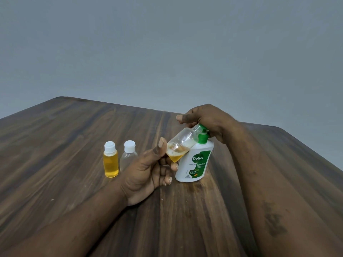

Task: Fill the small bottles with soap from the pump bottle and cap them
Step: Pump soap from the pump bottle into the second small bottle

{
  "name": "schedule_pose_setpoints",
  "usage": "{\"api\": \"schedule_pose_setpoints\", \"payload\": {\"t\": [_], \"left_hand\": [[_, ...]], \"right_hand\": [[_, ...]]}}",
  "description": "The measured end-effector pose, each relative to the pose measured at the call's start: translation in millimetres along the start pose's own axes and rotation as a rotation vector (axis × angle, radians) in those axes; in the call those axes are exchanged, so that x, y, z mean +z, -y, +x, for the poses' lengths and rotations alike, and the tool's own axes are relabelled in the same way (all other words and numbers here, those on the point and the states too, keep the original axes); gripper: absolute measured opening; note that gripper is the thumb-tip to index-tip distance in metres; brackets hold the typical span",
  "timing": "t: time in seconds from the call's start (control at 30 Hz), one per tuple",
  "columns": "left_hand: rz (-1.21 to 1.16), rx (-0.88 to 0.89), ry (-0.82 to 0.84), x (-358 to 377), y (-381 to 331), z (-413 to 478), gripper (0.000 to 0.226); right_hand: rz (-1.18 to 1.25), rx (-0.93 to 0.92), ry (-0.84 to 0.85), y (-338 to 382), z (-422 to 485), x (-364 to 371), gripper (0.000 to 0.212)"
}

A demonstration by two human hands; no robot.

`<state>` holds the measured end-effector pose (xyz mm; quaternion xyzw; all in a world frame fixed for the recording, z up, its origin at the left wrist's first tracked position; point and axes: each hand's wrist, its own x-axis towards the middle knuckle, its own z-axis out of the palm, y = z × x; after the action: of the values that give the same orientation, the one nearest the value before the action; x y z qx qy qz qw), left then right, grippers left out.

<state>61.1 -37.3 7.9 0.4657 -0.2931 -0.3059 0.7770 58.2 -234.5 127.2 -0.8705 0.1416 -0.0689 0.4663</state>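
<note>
A white pump bottle [194, 164] with a green pump head stands upright on the wooden table [74, 130]. My right hand [207, 121] rests on top of the pump head, fingers curled over it. My left hand [148, 171] pinches a small clear bottle [182, 143] near its base, tilted with its open mouth against the pump spout. A little yellow soap and foam lies in its lower end. Left of my hand stand two capped small bottles: one full of yellow soap [110, 160], one clear and empty [128, 154].
The table's far edge runs close behind the bottles, with a plain grey wall [167, 52] beyond. The right table edge slopes down past my right forearm.
</note>
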Motion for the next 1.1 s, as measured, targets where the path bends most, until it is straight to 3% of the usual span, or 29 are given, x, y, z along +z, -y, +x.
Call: {"api": "schedule_pose_setpoints", "payload": {"t": [0.1,0.3,0.37,0.5,0.6,0.77,0.97,1.03,1.1], "left_hand": [[-0.036,0.003,-0.008,-1,0,1,0.112],[-0.064,0.001,0.011,-1,4,3,0.118],[-0.058,0.003,0.017,-2,4,3,0.113],[-0.020,0.004,-0.003,-1,2,1,0.106],[-0.039,-0.004,-0.015,-1,1,0,0.109],[-0.091,-0.009,0.009,-2,1,1,0.109],[-0.076,-0.038,0.051,-2,0,-1,0.075],[-0.060,-0.037,0.052,-1,0,-1,0.073],[-0.058,-0.042,0.038,1,-2,-1,0.077]], "right_hand": [[-0.036,-0.058,-0.021,4,-4,-1,0.027],[0.018,-0.290,-0.270,10,-8,-5,0.046],[0.042,-0.282,-0.280,9,-6,-2,0.049],[-0.050,-0.133,-0.077,6,-4,5,0.029],[-0.081,-0.062,-0.025,5,-5,4,0.024],[-0.075,-0.134,-0.133,8,-6,5,0.027],[-0.022,-0.336,-0.400,16,-13,0,0.046],[-0.026,-0.322,-0.402,15,-11,2,0.049],[-0.070,-0.243,-0.274,10,-7,4,0.043]]}}
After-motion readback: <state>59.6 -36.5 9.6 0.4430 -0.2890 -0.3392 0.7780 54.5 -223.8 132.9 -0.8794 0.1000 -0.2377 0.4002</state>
